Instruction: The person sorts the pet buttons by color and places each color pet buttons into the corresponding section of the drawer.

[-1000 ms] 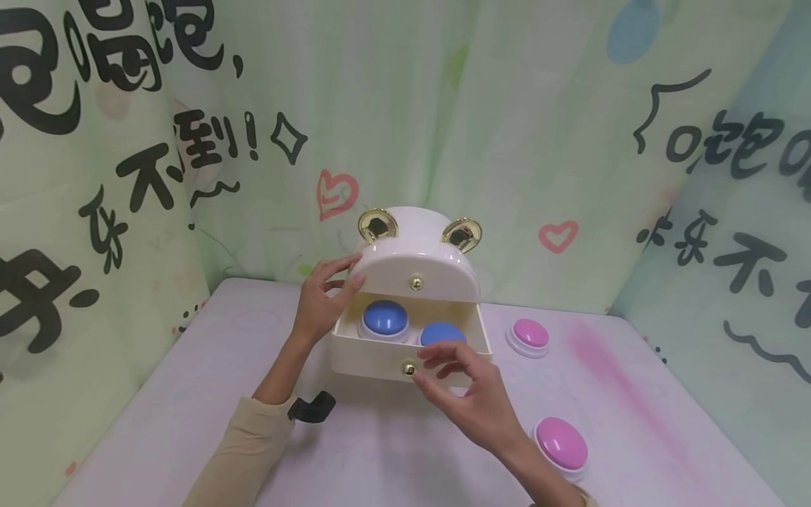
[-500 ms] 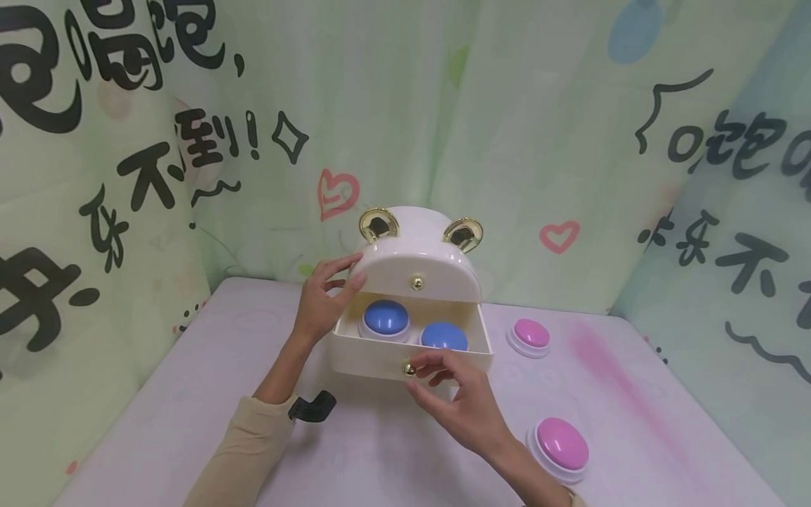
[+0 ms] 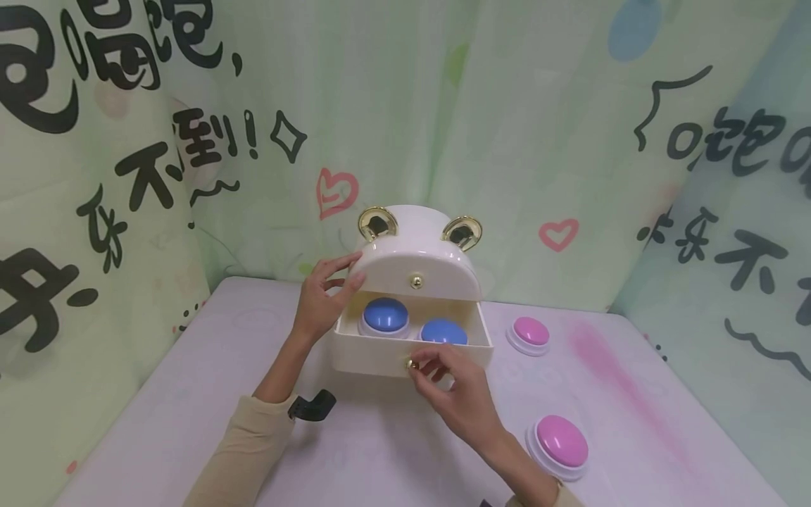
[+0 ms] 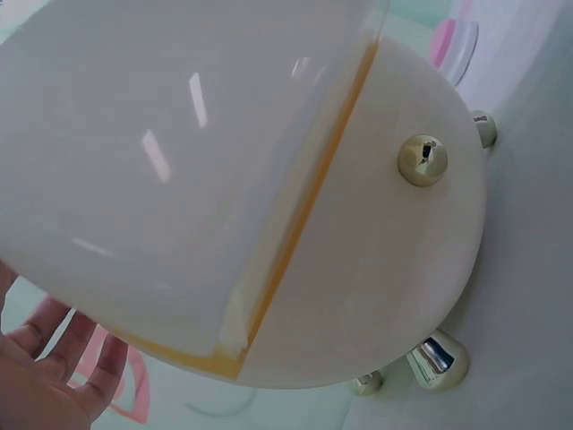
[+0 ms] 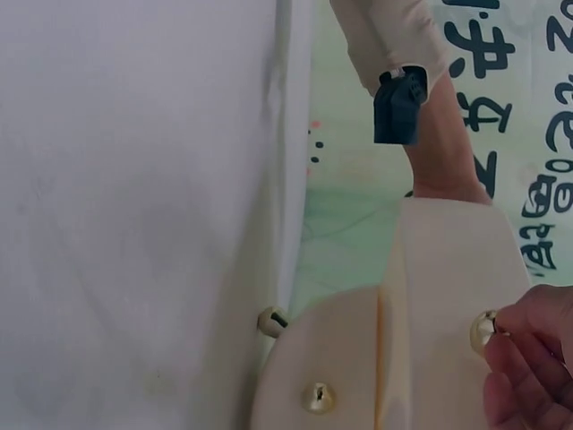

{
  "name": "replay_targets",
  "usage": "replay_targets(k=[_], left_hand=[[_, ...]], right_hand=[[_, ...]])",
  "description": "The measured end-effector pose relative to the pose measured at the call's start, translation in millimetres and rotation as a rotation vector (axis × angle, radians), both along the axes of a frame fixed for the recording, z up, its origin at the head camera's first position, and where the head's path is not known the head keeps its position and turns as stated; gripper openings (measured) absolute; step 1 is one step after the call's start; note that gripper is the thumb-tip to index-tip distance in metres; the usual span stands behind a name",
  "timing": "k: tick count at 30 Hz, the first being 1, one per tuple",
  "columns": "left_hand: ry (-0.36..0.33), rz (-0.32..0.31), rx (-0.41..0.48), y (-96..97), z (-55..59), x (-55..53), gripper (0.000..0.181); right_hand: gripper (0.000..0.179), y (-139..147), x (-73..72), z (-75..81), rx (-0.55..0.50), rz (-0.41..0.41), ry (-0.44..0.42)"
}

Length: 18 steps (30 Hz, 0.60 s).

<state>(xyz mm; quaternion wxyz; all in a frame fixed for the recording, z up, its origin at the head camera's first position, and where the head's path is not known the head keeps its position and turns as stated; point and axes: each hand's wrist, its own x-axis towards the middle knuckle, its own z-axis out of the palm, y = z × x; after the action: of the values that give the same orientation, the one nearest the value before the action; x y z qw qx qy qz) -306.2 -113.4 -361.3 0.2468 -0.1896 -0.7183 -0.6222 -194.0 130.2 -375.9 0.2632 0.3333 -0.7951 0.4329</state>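
Note:
A white rounded drawer box (image 3: pixel 415 232) with two gold-rimmed, ear-like pieces stands at the back of the table. Its white drawer (image 3: pixel 367 358) is pulled out, holding a blue domed button (image 3: pixel 386 315) and a second blue button (image 3: pixel 443 331) whose lower part the drawer front hides. My right hand (image 3: pixel 462 401) pinches the drawer's gold knob (image 5: pixel 484 331) between thumb and fingers. On the box's left side rests my left hand (image 3: pixel 319 303), its fingers (image 4: pixel 55 345) extended against the edge in the left wrist view.
To the right lie two pink domed buttons on white bases, one beside the box (image 3: pixel 530 334) and one nearer the front (image 3: pixel 560 442), close to my right forearm. Printed curtains (image 3: pixel 494 141) surround the table on three sides.
My right hand has moved slightly left and closed from beside the drawer knob onto it. The left hand stays on the box, and the buttons have not moved.

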Motion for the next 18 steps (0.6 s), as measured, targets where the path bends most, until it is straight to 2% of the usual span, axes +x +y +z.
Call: replay_targets(k=[9,18], left_hand=[[0.000,0.008,-0.014,-2.7,3.7,0.6,0.042],[-0.021,-0.009,-0.028,-2.1,2.5,2.2,0.041]], right_hand=[[0.029,1,-11.6,-0.6,-0.010,-0.023,-0.025],[0.025,-3,-24.2,-4.5,-0.021,-0.054,-0.024]])
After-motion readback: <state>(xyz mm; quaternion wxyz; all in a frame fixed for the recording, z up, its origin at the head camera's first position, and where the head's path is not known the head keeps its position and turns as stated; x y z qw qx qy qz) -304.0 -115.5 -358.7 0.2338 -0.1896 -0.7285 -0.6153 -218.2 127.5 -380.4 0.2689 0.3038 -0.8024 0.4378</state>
